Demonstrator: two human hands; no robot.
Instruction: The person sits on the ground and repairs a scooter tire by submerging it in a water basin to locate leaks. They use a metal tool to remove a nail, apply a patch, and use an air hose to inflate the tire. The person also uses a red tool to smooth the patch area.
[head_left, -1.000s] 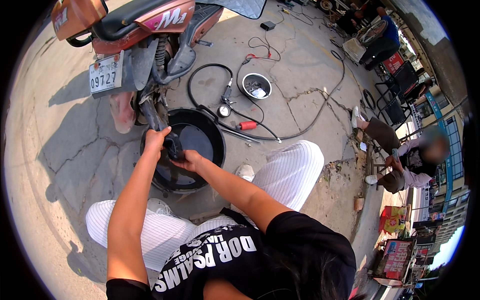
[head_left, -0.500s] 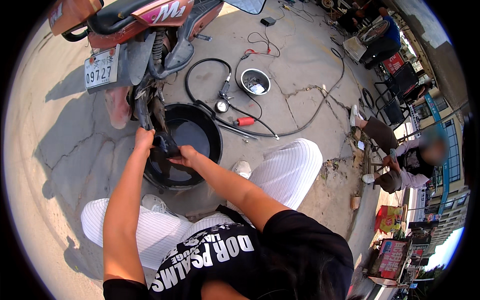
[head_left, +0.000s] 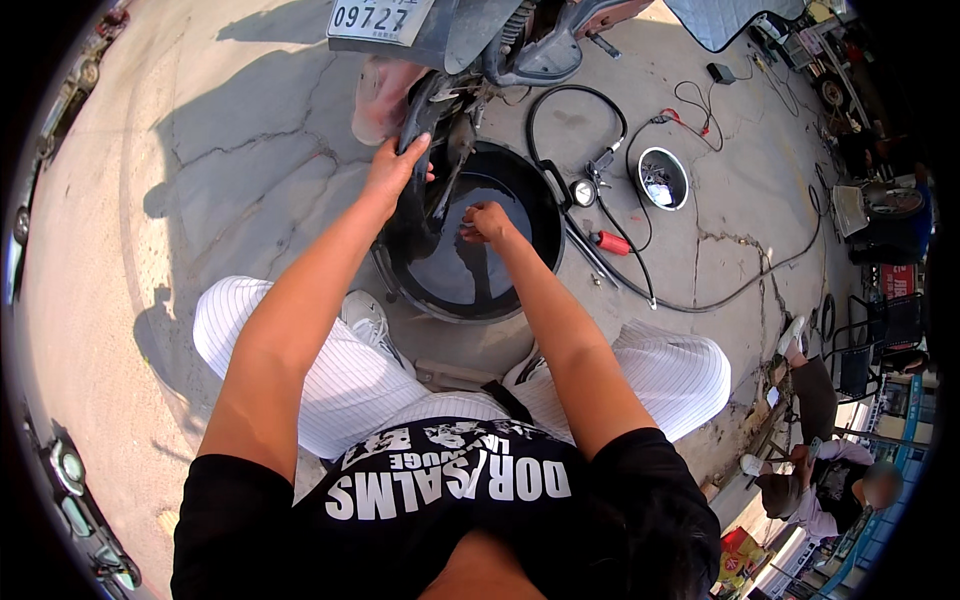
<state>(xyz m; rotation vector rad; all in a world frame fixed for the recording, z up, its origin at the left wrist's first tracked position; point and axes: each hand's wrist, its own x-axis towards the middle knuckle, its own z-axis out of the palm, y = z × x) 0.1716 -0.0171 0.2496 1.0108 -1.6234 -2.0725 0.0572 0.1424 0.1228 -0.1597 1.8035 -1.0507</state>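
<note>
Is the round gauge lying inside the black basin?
No, the gauge lies on the ground, just to the right of the black basin.

Bright sun, hard shadows (head_left: 250,190) on pavement (head_left: 105,300); edges bent, black fisheye rim; far right perhaps slightly soft.

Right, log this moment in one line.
left hand: gripping black rubbery tube | right hand: curled over dark liquid in round black basin, hold unclear | right of basin: round white-faced gauge, shiny round metal bowl
</note>
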